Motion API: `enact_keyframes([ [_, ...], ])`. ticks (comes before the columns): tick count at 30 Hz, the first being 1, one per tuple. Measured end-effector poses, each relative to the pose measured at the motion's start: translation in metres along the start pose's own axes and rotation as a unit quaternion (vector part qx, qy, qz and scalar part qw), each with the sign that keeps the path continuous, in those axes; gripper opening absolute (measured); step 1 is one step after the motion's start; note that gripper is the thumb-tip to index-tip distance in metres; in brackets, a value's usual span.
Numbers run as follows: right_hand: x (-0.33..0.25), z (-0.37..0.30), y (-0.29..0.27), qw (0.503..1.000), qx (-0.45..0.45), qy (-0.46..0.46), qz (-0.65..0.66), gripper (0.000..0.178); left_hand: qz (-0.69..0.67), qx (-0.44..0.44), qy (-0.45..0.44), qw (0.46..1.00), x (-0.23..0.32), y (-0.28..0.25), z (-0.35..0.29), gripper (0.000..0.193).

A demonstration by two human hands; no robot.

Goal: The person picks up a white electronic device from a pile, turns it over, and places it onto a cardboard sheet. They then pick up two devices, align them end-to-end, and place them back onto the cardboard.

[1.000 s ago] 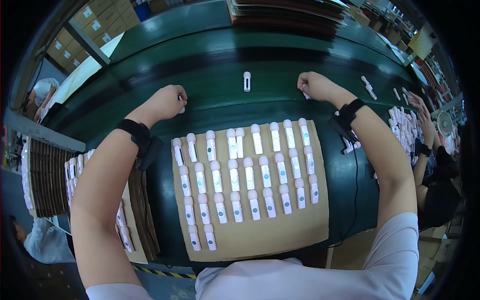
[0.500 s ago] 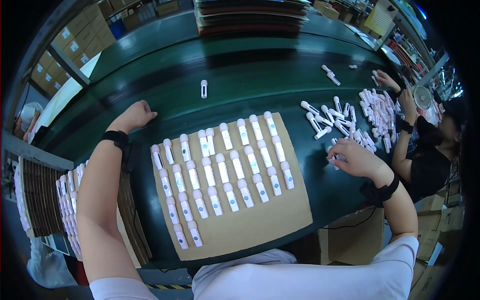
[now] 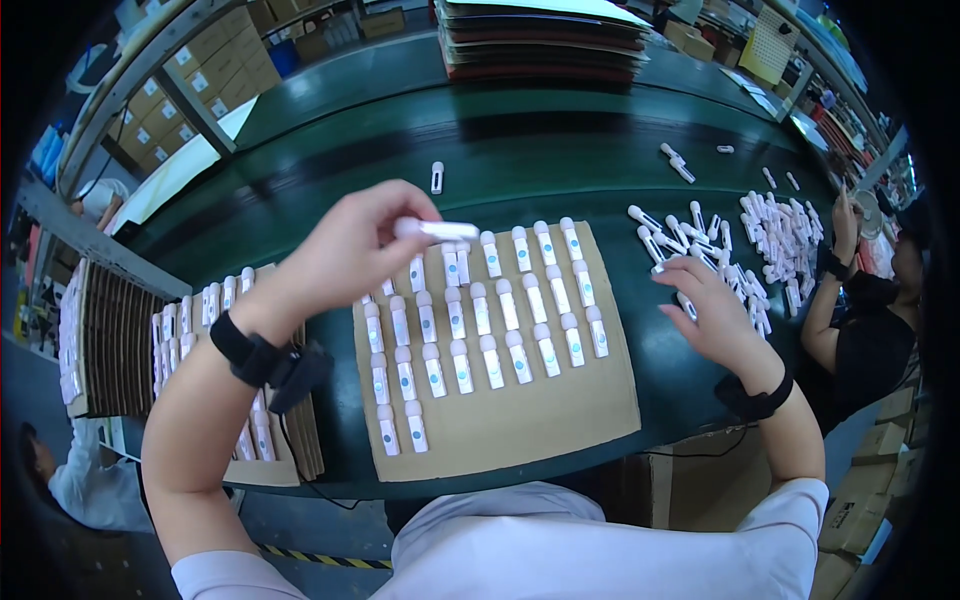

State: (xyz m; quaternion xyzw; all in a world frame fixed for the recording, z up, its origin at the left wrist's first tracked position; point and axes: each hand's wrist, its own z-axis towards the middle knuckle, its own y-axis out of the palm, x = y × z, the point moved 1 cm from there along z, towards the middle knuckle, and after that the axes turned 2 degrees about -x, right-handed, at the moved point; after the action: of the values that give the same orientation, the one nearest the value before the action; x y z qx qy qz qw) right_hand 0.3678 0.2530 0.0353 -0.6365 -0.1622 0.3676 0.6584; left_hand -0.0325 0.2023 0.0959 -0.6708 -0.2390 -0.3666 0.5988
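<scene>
My left hand [image 3: 365, 240] is closed on a small white wand-shaped device [image 3: 446, 230] with a rounded pale-pink head, held sideways above the far left part of a cardboard sheet [image 3: 520, 430]. Rows of similar devices lie side by side on that sheet, several with a blue dot. The left hand hides some of the far row. At the right, my right hand [image 3: 712, 308] is over the near edge of a loose pile of such devices [image 3: 780, 240]. Its thumb and index finger are apart, with a device [image 3: 687, 305] visible between them, apparently lying on the table.
A single device [image 3: 437, 178] lies on the green surface beyond the sheet. Stacked sheets [image 3: 545, 45] stand at the far side. More loaded cardboard sheets [image 3: 120, 340] are piled at left. A co-worker's hand [image 3: 846, 222] is beyond the pile at right.
My left hand has come right from the green surface to above the sheet and now holds a device. My right hand's fingers have spread near the pile. The view has shifted.
</scene>
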Motion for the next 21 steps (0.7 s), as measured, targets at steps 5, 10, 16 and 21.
enact_keyframes([
  [5,-0.087,0.041,-0.004,0.942,-0.008,-0.047,0.331,0.041,0.008,-0.069,0.127,0.989,0.044,0.039,-0.015,0.020],
  [10,-0.111,0.047,0.008,0.923,0.005,-0.082,0.376,0.033,-0.065,-0.105,0.148,0.981,0.052,0.068,-0.003,0.017],
  [16,-0.075,0.024,0.020,0.912,0.025,-0.036,0.408,0.030,-0.051,-0.041,0.040,0.997,0.008,0.038,0.054,0.023],
  [21,-0.067,0.004,0.024,0.893,0.022,0.053,0.446,0.029,0.058,0.080,-0.080,0.992,-0.070,-0.008,0.113,0.025],
])
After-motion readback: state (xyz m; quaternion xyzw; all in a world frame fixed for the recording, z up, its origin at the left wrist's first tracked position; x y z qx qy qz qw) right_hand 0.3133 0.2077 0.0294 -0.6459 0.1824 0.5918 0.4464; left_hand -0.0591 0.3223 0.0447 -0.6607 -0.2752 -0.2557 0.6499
